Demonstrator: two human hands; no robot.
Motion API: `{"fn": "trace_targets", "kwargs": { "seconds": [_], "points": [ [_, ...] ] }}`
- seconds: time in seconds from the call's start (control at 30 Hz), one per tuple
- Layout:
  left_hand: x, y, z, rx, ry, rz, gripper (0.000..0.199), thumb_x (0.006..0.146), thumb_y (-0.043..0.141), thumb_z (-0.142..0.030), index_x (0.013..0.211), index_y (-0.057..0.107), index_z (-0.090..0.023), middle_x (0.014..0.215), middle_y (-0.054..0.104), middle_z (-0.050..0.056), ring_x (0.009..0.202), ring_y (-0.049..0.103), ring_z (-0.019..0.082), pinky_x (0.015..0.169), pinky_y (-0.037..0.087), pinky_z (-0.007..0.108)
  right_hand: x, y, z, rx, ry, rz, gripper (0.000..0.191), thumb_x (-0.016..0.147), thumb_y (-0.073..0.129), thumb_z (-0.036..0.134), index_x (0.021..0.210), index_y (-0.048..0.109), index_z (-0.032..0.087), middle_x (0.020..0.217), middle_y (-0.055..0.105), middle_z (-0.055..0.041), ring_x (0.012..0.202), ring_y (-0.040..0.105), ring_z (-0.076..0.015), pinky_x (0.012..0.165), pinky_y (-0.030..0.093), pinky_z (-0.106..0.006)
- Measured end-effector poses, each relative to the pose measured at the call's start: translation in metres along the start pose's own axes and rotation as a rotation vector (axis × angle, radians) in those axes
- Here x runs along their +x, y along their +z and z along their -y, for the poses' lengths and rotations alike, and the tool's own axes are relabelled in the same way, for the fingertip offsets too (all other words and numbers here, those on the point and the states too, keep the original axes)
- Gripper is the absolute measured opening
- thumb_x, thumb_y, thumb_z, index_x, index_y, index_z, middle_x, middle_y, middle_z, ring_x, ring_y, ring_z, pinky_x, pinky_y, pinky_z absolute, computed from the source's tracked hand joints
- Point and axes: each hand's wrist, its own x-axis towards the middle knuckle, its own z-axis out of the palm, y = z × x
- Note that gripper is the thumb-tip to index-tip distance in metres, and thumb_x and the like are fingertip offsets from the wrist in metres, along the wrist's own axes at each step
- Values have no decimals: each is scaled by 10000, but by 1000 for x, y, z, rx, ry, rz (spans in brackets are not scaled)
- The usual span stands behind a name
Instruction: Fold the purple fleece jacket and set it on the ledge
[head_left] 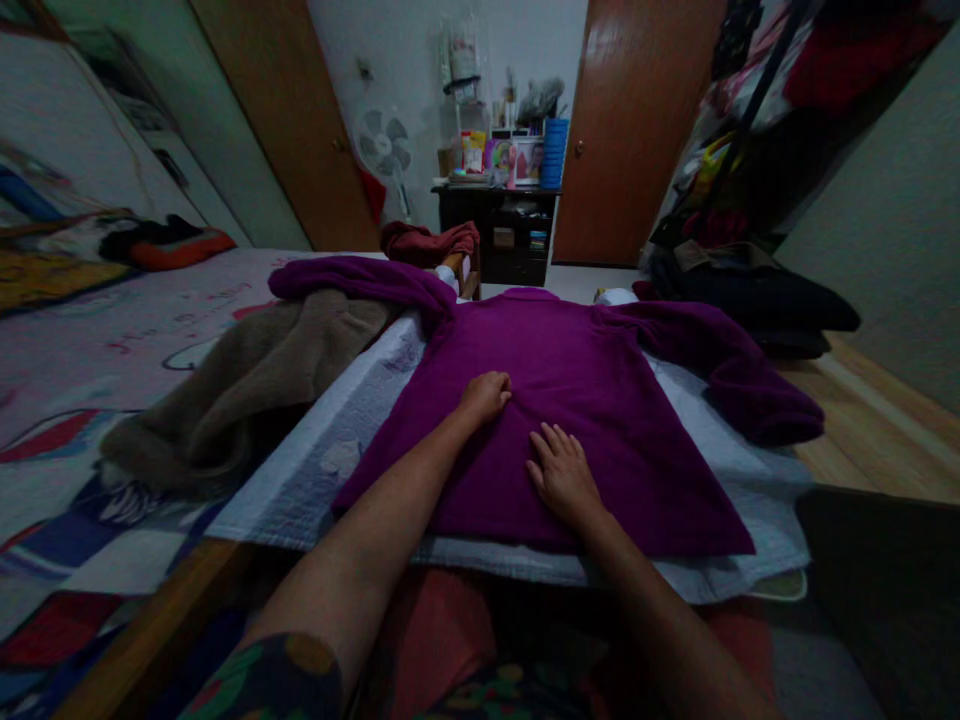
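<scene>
A purple sweater (592, 370) lies spread on a white cloth (330, 465) in front of me, its sleeves out to both sides. My left hand (486, 397) is on the middle of it, fingers curled closed at the fabric, with small creases running out from there. Lower and to the right, my right hand (562, 475) rests flat on the sweater with its fingers spread. The left sleeve (352, 275) lies partly over a brown fuzzy garment (262, 370). The right sleeve (742, 370) hangs past the cloth's edge.
A bed with a printed sheet (187, 300) is on the left. At the back stand a fan (385, 145), a dark shelf (491, 245) and a wooden door (630, 130). Dark folded clothes (757, 295) are piled on the right, below hanging clothes (847, 70).
</scene>
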Motion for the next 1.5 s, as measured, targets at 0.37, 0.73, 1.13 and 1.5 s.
{"fn": "trace_targets", "kwargs": {
  "seconds": [0.37,0.73,1.13,1.5],
  "points": [
    [-66,22,-2,18,146,-93,339,926,460,-201,1262,506,-210,1239,569,63,1125,545,175,980,416,288,-3,5,-3,-15,20,28,501,944,411,386,1401,457,186,1504,386,-95,1403,286,-261,1142,200,-455],
    [-82,1,53,274,-207,115,704,892,309,-684,1455,367,-264,1555,298,99,1431,202,351,1115,134,619,-3,7,-4,-12,16,31,505,945,415,384,1407,455,183,1501,391,-91,1409,278,-263,1146,196,-456],
    [-65,9,40,312,-51,-16,471,955,381,-407,1378,457,-217,1499,403,81,1397,299,247,1139,221,449,-3,11,-4,-13,15,-14,498,930,423,376,1391,474,196,1493,407,-79,1401,304,-254,1146,219,-462],
    [-21,2,23,291,-355,-15,519,910,419,-531,1239,582,-163,1233,583,185,1156,493,388,879,440,503,-4,10,0,-7,49,10,501,920,439,357,1399,466,215,1507,387,-62,1407,295,-245,1152,211,-447]
  ]
}}
